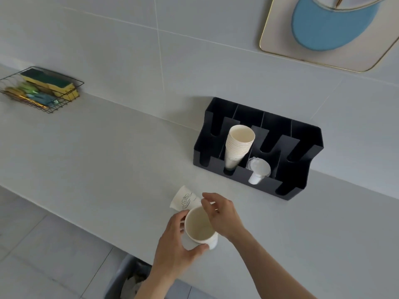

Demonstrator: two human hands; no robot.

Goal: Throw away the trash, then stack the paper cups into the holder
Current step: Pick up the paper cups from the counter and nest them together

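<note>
My left hand (pixel 174 240) grips a short stack of white paper cups (pixel 199 227), mouth up, just above the counter's front part. My right hand (pixel 220 212) rests its fingers on the far rim of the top cup. Behind them one printed paper cup (pixel 184 199) stands upside down on the counter, touching my fingers. The black cup holder (pixel 302 165) stands against the wall, with a tall stack of paper cups (pixel 237 145) leaning in its second slot and clear plastic lids (pixel 258 169) in the third.
A grey trash bin (pixel 129 277) with crumpled paper sits on the floor below the counter edge. A wire basket (pixel 43 91) with sponges stands far left on the grey counter (pixel 108 152). A framed picture (pixel 323 33) hangs on the tiled wall.
</note>
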